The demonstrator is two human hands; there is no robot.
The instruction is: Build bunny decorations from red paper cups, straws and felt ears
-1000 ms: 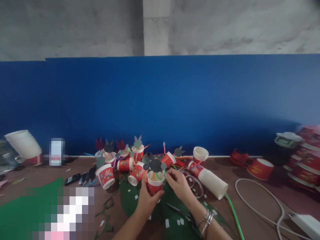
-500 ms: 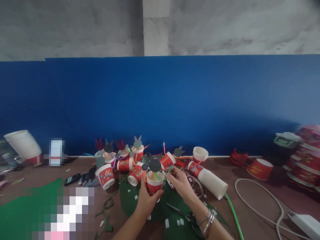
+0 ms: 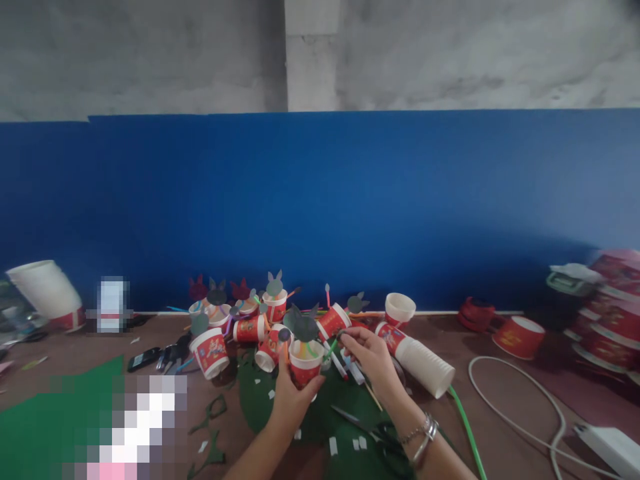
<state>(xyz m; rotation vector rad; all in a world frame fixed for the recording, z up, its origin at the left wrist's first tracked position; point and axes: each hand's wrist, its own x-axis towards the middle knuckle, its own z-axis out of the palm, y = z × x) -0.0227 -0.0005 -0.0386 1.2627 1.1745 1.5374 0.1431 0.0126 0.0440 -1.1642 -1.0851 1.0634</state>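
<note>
My left hand (image 3: 296, 399) is wrapped round a red and white paper cup (image 3: 306, 371), held upright. A dark grey-green paper animal head (image 3: 303, 325) with pointed ears stands at the cup's far rim, and coloured strips show inside. An orange strip with a dark paper disc (image 3: 284, 335) sticks up by my left fingertips. To the right of the cup, my right hand (image 3: 374, 360) is closed in a pinch at the outer end of a green strip (image 3: 331, 349) that sticks out from the cup. A small dark piece shows at those fingertips, partly hidden.
Scissors (image 3: 370, 428) and white scraps lie on dark green paper (image 3: 315, 427) below my hands. Several decorated cups (image 3: 210, 352) crowd behind. Markers (image 3: 356, 371) and a stack of cups (image 3: 425, 365) lie right. A white cable (image 3: 520, 360) loops farther right.
My right hand has moved slightly right, away from the cup, uncovering the green strip's end and the markers. My left hand and the cup have shifted a little left.
</note>
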